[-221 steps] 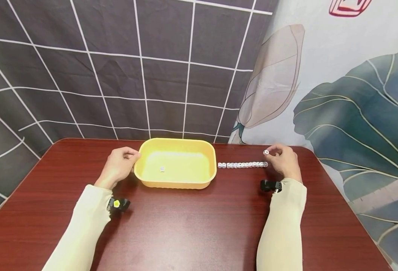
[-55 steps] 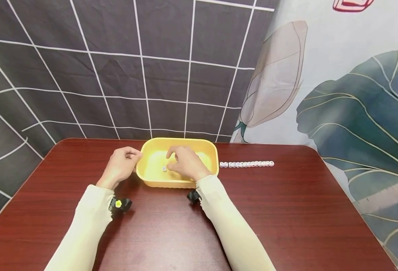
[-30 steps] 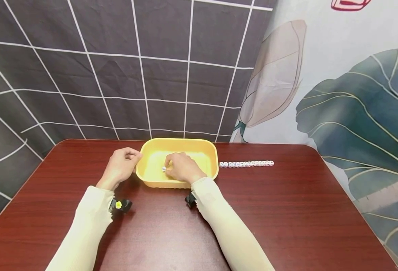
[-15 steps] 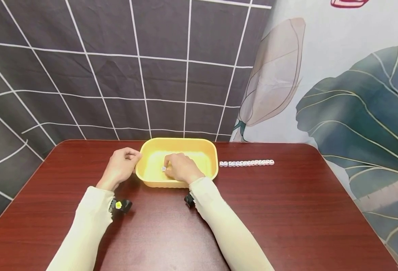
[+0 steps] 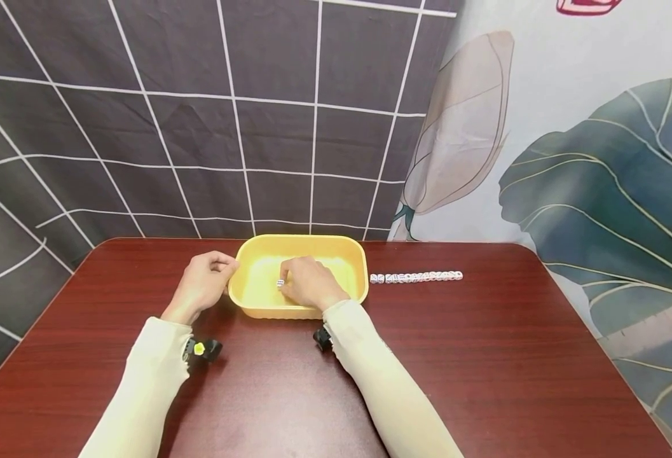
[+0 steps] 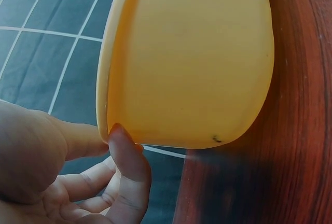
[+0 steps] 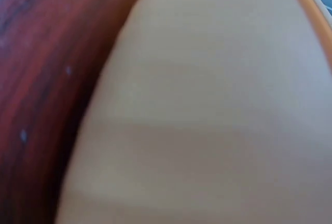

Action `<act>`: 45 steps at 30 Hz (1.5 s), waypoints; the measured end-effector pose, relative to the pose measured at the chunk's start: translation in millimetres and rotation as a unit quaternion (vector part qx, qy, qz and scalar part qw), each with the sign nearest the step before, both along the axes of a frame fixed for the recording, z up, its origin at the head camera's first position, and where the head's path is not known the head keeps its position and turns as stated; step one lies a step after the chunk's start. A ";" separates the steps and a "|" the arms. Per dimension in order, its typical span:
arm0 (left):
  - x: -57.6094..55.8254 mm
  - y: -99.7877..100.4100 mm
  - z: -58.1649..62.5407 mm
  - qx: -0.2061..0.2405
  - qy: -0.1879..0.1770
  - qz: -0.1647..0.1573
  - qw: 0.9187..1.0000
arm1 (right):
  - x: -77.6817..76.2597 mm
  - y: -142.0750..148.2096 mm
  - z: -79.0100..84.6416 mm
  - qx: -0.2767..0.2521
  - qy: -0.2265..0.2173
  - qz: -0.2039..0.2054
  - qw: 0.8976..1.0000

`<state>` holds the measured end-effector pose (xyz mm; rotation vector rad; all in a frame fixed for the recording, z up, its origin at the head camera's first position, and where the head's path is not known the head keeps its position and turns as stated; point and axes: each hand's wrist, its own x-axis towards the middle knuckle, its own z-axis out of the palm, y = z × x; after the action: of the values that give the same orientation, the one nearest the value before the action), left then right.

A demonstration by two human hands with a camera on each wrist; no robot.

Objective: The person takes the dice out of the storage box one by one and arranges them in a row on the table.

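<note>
A yellow plastic tub (image 5: 281, 313) stands on the table in the head view. My left hand (image 5: 201, 284) pinches its left rim between thumb and finger, as the left wrist view shows up close at the tub's wall (image 6: 192, 63). Down inside the tub, my right hand (image 5: 311, 284) pinches a small white die (image 5: 280, 284) with thumb and forefinger, and the die is partly covered by the fingertips. To the right of the tub lies a straight row of white dice (image 5: 418, 277). The right wrist view holds only the tub's outer wall (image 7: 207, 105); no hand shows there.
The reddish-brown wooden table (image 5: 278, 394) reaches back to a dark curtain (image 5: 187, 127) with white grid lines. A leaf-patterned cloth (image 5: 576, 191) hangs at the right behind the table's edge.
From the row's right end, where it held a die, my right hand has moved left into the tub and taken hold of another die. The row is longer rightward. My left hand stays put.
</note>
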<state>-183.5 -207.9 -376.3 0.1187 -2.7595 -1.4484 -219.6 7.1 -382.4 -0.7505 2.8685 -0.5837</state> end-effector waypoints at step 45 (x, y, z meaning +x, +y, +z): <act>-0.5 1.3 0.4 0.020 -0.006 -0.002 1.000 | -10.3 68.4 44.2 -0.109 0.030 0.044 0.993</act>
<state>-184.0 -206.6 -376.0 0.1239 -2.7422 -1.5108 -229.9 75.5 -338.2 -0.9345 2.8381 -0.8857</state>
